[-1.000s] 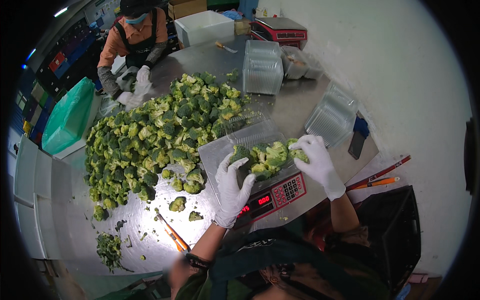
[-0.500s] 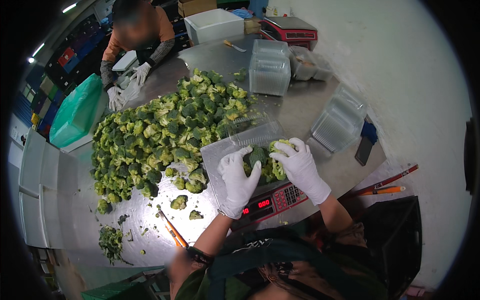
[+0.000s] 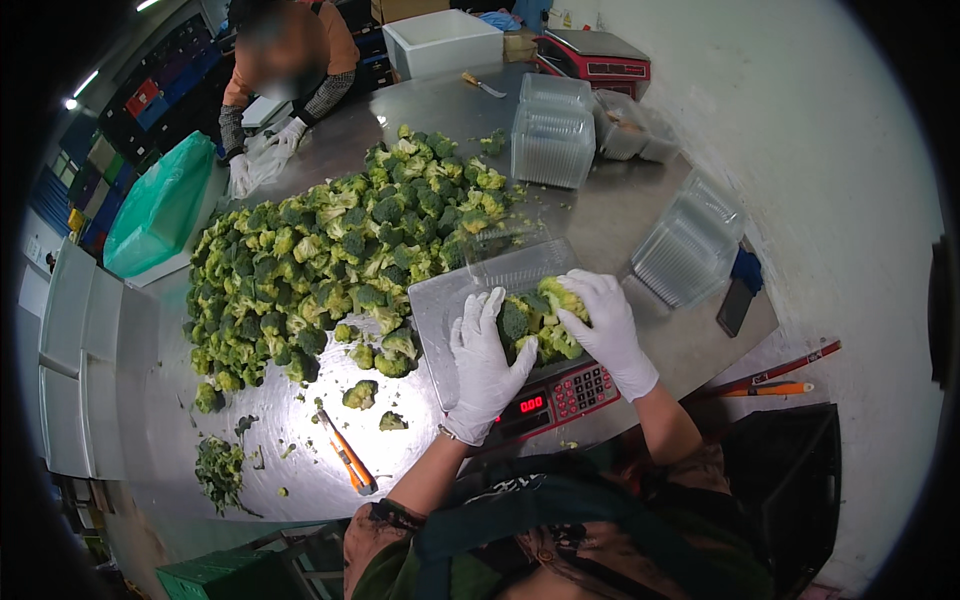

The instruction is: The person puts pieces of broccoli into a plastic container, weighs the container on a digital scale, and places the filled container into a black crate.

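Both my hands wear white gloves and work at the broccoli florets (image 3: 516, 318) in a clear plastic container on the platform (image 3: 431, 318) of a red scale (image 3: 566, 394). My left hand (image 3: 484, 366) is on the left side of these florets, its fingers stretched and apart, holding nothing. On the other side, my right hand (image 3: 606, 326) has its fingers curled round a light green broccoli floret (image 3: 561, 298). The container's clear lid (image 3: 518, 262) stands folded back behind the florets. Much of the container is hidden by the hands and broccoli.
A large broccoli heap (image 3: 320, 250) covers the table's middle. Stacked clear containers (image 3: 553, 145) and more containers (image 3: 688, 245) stand right. An orange utility knife (image 3: 347, 452) lies near the front; another knife (image 3: 484, 85) lies at the back. Across the table, a gloved co-worker (image 3: 290, 60) handles thin plastic.
My left hand has spread its fingers and drawn back from the dark floret. My right hand has tilted over the light green floret. The whole view has shifted slightly.
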Motion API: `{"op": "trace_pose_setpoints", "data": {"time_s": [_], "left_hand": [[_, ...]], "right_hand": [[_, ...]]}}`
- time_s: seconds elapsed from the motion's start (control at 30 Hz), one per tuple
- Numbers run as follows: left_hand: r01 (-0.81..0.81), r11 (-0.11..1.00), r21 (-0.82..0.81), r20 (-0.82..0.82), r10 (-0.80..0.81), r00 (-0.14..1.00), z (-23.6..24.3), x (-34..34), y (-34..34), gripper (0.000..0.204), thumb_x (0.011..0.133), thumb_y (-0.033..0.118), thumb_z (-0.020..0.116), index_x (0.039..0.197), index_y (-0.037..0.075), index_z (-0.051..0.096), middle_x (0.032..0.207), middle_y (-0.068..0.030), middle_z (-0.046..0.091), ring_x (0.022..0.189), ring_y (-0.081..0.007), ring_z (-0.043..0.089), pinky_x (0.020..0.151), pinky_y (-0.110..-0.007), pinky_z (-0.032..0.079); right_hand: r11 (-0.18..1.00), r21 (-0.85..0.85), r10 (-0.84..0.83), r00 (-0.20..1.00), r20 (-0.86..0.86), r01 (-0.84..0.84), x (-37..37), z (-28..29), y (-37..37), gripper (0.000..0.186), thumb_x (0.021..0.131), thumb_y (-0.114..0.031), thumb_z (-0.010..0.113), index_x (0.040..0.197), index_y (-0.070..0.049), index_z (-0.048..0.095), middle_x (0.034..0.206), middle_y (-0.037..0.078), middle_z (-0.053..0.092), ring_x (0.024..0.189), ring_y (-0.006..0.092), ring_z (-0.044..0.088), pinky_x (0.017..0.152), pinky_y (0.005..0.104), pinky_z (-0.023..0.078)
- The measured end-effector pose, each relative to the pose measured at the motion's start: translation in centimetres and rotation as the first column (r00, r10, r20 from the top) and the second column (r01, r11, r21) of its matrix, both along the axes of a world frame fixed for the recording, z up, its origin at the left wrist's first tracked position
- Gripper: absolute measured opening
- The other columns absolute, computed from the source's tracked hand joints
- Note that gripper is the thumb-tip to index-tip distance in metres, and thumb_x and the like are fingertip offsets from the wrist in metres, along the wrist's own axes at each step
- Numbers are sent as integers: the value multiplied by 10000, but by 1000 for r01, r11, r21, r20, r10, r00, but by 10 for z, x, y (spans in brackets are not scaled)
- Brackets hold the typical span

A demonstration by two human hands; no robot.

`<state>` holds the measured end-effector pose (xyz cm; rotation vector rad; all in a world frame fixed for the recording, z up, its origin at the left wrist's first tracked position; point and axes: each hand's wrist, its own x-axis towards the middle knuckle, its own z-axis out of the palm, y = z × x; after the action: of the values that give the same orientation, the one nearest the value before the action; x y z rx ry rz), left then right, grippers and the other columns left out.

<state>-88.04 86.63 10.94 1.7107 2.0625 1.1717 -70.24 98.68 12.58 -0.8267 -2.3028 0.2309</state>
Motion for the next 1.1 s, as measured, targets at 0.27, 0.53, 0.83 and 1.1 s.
{"op": "trace_pose_setpoints", "data": {"time_s": [0.27, 0.53, 0.83, 1.1], "left_hand": [[10, 1000, 8, -127, -8, 992, -15, -7, -3, 1041, 812, 310, 714, 1583, -37, 107, 1610, -276, 209, 1524, -387, 176, 1218, -557, 114], [-29, 989, 143, 61, 20, 998, -17, -12, -8, 1057, 809, 280, 733, 1578, -52, 88, 1621, -274, 194, 1535, -390, 152, 1225, -555, 61], [130, 991, 6, -362, -120, 924, -10, -18, 3, 656, 887, 425, 635, 1412, 56, 498, 1358, -154, 548, 1437, -392, 327, 1194, -636, 74], [6, 995, 99, -259, 20, 966, -18, -12, -2, 638, 820, 497, 738, 1175, 4, 543, 1337, -192, 497, 1430, -411, 334, 1188, -643, 97]], "right_hand": [[980, 68, 170, 969, 180, -185, -25, 52, 8, 564, 811, -457, 749, 1271, -144, 655, 1424, 115, 543, 1295, 321, 476, 1052, 483, 350], [832, -439, 377, 926, -2, -340, -57, 63, 3, 563, 853, -253, 732, 1376, -116, 575, 1352, 99, 617, 1218, 255, 587, 1042, 380, 436], [827, -492, 47, 906, -421, -272, -23, 26, 11, 494, 904, -246, 725, 1344, -54, 611, 1200, 140, 678, 1129, 242, 649, 1040, 350, 456], [999, -10, 43, 999, -29, -43, -31, 8, -12, 435, 807, -342, 778, 1204, -176, 717, 1236, 104, 582, 1180, 305, 518, 1047, 436, 378]]}}
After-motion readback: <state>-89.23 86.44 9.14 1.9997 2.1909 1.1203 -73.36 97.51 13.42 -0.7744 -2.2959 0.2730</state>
